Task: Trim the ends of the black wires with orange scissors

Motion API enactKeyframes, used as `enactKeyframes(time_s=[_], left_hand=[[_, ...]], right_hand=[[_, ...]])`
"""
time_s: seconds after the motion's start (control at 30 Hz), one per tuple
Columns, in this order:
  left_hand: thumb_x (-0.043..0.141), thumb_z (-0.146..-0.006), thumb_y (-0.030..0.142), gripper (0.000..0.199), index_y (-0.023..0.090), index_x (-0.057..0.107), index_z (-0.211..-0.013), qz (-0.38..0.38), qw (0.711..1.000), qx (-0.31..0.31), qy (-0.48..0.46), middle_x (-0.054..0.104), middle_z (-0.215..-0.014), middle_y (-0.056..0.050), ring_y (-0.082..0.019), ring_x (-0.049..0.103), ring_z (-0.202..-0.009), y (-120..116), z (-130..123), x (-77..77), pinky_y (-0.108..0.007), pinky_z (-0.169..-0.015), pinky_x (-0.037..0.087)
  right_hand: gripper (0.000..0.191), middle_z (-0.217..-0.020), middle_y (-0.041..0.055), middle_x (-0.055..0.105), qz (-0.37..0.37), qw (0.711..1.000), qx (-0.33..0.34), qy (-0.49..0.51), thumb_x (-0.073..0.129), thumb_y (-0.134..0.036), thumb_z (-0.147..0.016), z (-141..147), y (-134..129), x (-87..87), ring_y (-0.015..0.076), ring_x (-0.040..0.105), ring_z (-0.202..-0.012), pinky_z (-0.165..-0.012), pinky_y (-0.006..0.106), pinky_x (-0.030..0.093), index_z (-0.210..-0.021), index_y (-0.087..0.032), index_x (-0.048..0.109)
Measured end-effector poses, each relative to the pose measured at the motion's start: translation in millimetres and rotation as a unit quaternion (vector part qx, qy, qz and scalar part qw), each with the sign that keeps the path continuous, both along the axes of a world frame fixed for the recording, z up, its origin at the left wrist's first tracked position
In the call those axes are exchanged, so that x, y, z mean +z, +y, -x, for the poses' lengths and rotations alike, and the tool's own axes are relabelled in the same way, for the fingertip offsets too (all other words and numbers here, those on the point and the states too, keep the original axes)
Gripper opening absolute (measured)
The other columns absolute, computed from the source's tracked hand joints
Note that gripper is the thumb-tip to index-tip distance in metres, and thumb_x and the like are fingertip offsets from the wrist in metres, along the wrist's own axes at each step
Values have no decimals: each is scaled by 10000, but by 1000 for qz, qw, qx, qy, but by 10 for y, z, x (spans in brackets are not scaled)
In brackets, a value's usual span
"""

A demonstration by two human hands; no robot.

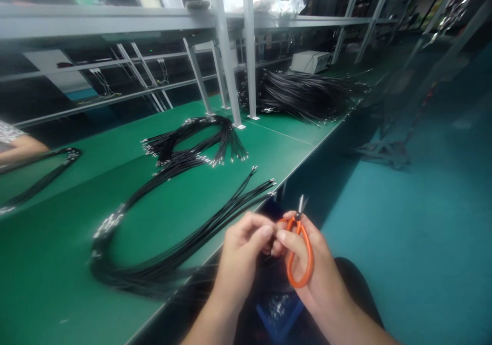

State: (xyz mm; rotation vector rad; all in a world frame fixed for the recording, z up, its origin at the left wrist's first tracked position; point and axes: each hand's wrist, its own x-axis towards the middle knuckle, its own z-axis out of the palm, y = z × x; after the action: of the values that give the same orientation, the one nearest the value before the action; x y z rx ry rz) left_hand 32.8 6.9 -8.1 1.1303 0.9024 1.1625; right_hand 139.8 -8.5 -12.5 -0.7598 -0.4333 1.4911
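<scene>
Orange-handled scissors (300, 252) rest in my right hand (313, 263), their short blades pointing up and a little apart. My right thumb and fingertips also meet those of my left hand (246, 255) in a pinch. Whatever is between the fingertips of my left hand is too small to make out. Just left of my hands, a bundle of black cables (184, 242) with metal ends curves across the green table and runs over its front edge toward my left wrist. Where these cables end below is hidden by my arm.
Another looped cable bundle (203, 140) lies further back, and a large cable pile (303, 94) sits near a white box (310, 61). Shelf posts (249, 53) stand on the table. A co-worker's arm (25, 147) is at far left. Below my hands is a blue bin (279, 324).
</scene>
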Motion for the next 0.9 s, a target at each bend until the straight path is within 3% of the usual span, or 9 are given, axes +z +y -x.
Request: enactKeyframes(time_s=[0.2, 0.5, 0.77, 0.83, 0.9], left_hand=[[551, -859, 250, 150, 149, 553, -747, 50, 997, -6, -56, 507, -609, 28, -87, 473, -554, 13, -26, -11, -208, -560, 378], [571, -839, 177, 121, 156, 526, -730, 34, 993, 0, -109, 518, -663, 33, -76, 488, -587, 1, -55, -32, -209, -602, 409], [592, -826, 233, 132, 155, 535, -736, 32, 997, 4, -70, 514, -661, 22, -89, 486, -570, 38, -44, -61, -222, -581, 423], [546, -854, 243, 107, 160, 548, -785, 19, 999, 19, -26, 503, -643, 23, -99, 489, -572, 34, -18, -72, -229, -584, 435], [514, -867, 221, 80, 174, 575, -885, -49, 994, 67, 66, 549, -734, -6, -116, 530, -619, 13, 3, -70, -249, -616, 462]], right_hand=[[241, -644, -43, 589, 16, 1000, -3, -5, 674, -120, -696, -6, -3, -2, 103, 534, -545, -579, 228, 449, -874, -198, 531], [205, -662, -30, 606, 10, 1000, -1, 14, 659, -102, -718, -16, 20, -24, 96, 547, -557, -575, 201, 460, -849, -193, 531], [183, -647, -25, 604, 14, 999, 5, 32, 642, -90, -716, -29, 31, -52, 100, 546, -553, -586, 204, 465, -843, -189, 557], [172, -647, -23, 604, 21, 999, 12, 42, 638, -94, -716, -42, 46, -67, 104, 548, -550, -586, 212, 469, -838, -187, 561], [175, -662, -21, 606, 24, 998, 14, 53, 645, -97, -714, -50, 57, -75, 104, 551, -555, -580, 213, 471, -841, -187, 565]])
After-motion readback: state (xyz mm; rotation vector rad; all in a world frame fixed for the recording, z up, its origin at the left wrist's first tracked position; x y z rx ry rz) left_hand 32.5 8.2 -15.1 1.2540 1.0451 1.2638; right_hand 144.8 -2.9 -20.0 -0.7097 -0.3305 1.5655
